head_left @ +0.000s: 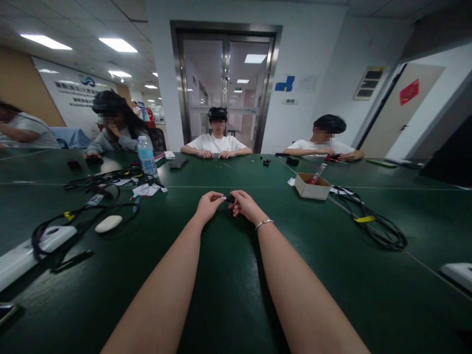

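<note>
Small black part [229,198] pinched between left hand [208,205] and right hand [244,204], just above green table [228,275], centre. Both hands grasping part at opposite ends. Handling under way; part not yet set down. Cardboard box [311,187] right, far; cables [92,196] left.

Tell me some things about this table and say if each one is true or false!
1. Both hands, left and right, pinch one small black part. True.
2. The bottle lies flat. False: it stands upright.
3. The box is on the right of the hands. True.
4. The table is red. False: it is dark green.
5. A bracelet is on the left wrist. False: it is on the right wrist.
</note>
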Available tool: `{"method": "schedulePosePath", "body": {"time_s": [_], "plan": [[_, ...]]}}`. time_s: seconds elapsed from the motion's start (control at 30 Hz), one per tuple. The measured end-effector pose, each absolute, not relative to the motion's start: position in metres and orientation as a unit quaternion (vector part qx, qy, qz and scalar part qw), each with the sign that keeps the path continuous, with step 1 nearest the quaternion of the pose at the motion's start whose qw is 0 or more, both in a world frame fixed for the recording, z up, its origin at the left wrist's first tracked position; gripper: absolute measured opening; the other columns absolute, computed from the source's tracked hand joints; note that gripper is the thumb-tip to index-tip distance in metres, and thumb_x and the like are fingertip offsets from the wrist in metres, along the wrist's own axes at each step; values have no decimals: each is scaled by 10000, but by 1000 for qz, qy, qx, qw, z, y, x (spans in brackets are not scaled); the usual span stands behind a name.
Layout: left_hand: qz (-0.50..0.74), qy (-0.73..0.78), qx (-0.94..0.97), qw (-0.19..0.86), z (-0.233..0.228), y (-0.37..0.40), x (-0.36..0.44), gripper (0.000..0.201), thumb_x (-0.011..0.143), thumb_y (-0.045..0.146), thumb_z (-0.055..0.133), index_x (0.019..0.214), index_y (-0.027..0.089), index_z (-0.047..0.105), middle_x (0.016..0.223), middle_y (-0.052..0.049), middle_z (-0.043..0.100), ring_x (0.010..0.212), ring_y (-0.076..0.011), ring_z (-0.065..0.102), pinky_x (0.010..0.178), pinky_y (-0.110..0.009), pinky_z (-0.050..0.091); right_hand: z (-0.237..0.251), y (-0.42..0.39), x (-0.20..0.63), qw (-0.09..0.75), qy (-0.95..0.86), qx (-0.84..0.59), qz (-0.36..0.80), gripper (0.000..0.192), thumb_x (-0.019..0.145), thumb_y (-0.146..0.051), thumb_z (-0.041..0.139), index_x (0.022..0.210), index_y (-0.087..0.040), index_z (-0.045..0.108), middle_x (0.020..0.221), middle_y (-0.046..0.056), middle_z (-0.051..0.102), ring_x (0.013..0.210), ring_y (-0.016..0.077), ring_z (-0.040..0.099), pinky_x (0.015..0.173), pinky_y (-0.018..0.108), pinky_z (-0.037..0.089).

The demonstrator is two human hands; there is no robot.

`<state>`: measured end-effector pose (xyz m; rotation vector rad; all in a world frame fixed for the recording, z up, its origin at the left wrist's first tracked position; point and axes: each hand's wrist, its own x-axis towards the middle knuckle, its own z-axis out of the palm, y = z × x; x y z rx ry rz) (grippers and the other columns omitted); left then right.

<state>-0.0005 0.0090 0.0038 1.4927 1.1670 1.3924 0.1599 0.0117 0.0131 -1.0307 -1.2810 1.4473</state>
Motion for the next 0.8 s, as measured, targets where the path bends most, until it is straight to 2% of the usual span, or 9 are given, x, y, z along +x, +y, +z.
{"method": "schedulePosePath", "body": {"time_s": [0.13,0.27,0.37,0.47,0.6,0.73,0.8], "plan": [[543,464,579,393,4,9,-1,188,650,236,702,806,147,646,812,-65,671,774,-183,618,769,-321,471,11,13,161,476,-551,-391,563,323,745,-206,592,1030,-239,444,695,-70,547,313,46,424,275,148,354],[548,460,582,387,5,8,-1,163,660,220,689,799,145,648,804,-62,673,783,-180,619,788,-319,469,11,14,160,465,-534,-420,567,226,830,-320,513,1013,-203,450,596,-61,528,287,54,387,264,151,322],[546,463,584,384,4,9,-1,160,661,212,685,801,143,650,802,-64,673,772,-183,620,781,-324,470,13,13,160,465,-539,-413,568,240,802,-246,509,1035,-207,466,628,-58,537,288,49,386,274,158,341],[548,461,584,384,2,10,0,158,662,210,681,803,144,649,819,-68,675,783,-185,621,784,-327,469,15,11,160,470,-526,-410,578,324,767,-222,547,1076,-234,452,679,-59,532,329,61,453,304,170,398],[551,457,583,385,2,10,0,150,668,209,673,802,146,649,831,-65,675,797,-179,621,792,-317,469,15,11,160,464,-508,-436,581,187,831,-266,492,1005,-203,465,616,-48,520,320,71,440,303,187,409],[543,467,583,383,5,8,1,138,667,195,671,794,146,648,820,-63,673,777,-177,619,778,-315,469,15,10,160,473,-517,-420,577,262,746,-133,529,984,-220,462,570,-84,471,329,72,437,318,181,427],[544,470,581,382,5,8,1,134,670,190,667,795,144,648,816,-63,671,772,-178,618,774,-315,468,15,10,160,470,-509,-417,588,219,772,-170,531,969,-218,448,579,-75,492,335,77,445,322,191,441]]}}
